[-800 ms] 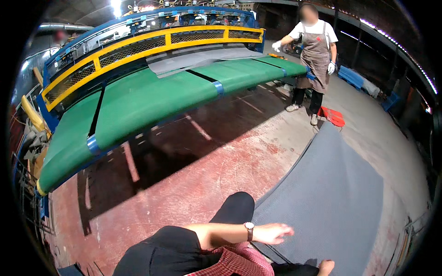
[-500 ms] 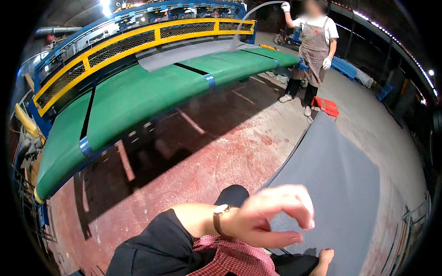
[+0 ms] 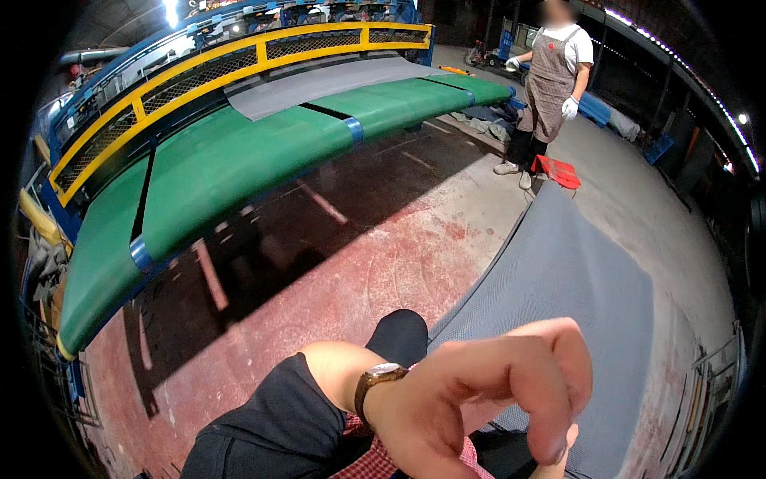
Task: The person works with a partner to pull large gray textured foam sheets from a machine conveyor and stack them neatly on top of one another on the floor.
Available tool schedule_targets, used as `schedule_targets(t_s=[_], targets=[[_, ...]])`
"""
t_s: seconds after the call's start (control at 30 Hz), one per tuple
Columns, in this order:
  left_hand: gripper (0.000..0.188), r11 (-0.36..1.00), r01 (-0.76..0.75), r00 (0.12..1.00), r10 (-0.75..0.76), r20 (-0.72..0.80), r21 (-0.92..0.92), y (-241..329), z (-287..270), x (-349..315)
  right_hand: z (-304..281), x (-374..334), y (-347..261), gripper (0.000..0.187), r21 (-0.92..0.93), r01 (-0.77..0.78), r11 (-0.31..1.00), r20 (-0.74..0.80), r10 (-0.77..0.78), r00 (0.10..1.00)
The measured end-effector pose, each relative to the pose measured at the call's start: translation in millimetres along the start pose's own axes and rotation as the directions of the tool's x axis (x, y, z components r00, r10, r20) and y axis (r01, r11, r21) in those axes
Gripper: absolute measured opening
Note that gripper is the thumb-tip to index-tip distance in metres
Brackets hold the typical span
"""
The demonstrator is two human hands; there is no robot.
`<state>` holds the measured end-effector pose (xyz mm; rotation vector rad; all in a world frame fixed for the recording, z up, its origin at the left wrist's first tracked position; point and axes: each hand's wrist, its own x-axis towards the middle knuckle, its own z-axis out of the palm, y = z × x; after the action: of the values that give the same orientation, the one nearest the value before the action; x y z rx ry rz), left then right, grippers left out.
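My left hand (image 3: 499, 387), with a watch on its wrist, is raised close in front of me. Its fingers curl downward, the thumb stands apart from them, and I see nothing between. Behind it, most of my right hand (image 3: 571, 436) is hidden; only a sliver shows past the left fingertips, so its grip cannot be made out. Both hands are nearest to a large grey mesh-textured sheet (image 3: 574, 275), spread from beside me away toward a red object (image 3: 557, 171). Whether either hand touches the sheet is not visible.
A long green padded conveyor bed (image 3: 239, 156) runs along the left, with black gaps across it. Grey fabric (image 3: 319, 86) lies on it beside a yellow guard rail (image 3: 261, 53). A co-worker in apron and white gloves (image 3: 550, 76) stands at the bed's far end.
My left hand has moved nearer and to the right, its fingers curling further down and covering most of my right hand. The co-worker has lowered a raised arm and let go of a grey strip.
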<state>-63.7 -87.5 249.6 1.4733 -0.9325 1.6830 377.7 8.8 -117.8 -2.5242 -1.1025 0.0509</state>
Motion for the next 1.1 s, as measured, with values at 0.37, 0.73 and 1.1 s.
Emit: schedule_targets(t_s=[0.37, 0.73, 1.1], targets=[[0.061, 0.757, -0.345, 0.689, 0.606, 0.397, -0.555, -29, 7, 5, -4, 16, 2, 0.015, -0.022, 0.088, 0.996, -0.071, -0.09, 0.993], [0.054, 0.913, 0.312, 0.948, -0.28, -0.154, 0.261, 16, 15, -50, -4, 25, -18, 0.018, 0.071, 0.041, 0.997, -0.064, -0.036, 0.997], [0.039, -0.151, 0.309, 0.808, -0.48, -0.343, 0.939, 23, -187, -29, -37, -11, 54, 0.017, 0.169, -0.135, 0.976, 0.089, 0.121, 0.989]])
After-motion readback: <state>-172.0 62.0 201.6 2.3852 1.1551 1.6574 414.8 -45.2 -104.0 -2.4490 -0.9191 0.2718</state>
